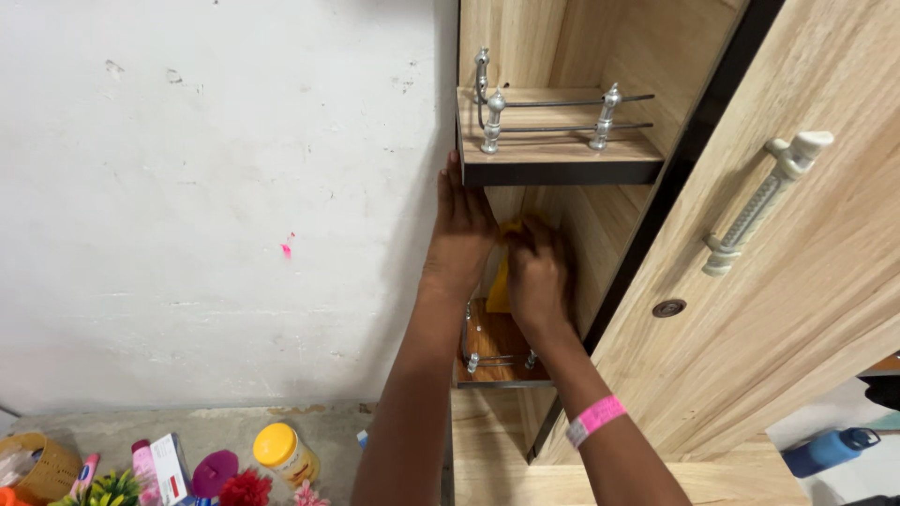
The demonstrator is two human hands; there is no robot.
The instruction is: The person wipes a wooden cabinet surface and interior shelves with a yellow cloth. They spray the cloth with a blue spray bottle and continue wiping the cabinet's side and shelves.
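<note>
1. The yellow cloth (503, 272) sits inside the narrow wooden cabinet (600, 234), between the upper shelf (562, 150) and the lower shelf (497, 342), straight ahead of both hands.
2. The cloth's long axis runs roughly up and down against the cabinet's inner wall.
3. The right hand (539, 276) is nearer, fingers curled onto the cloth, seemingly pressing it.
4. The left hand (459, 234) lies flat, fingers extended upward along the cabinet's edge, touching the cloth's left side; both forearms reach up and forward.
</note>
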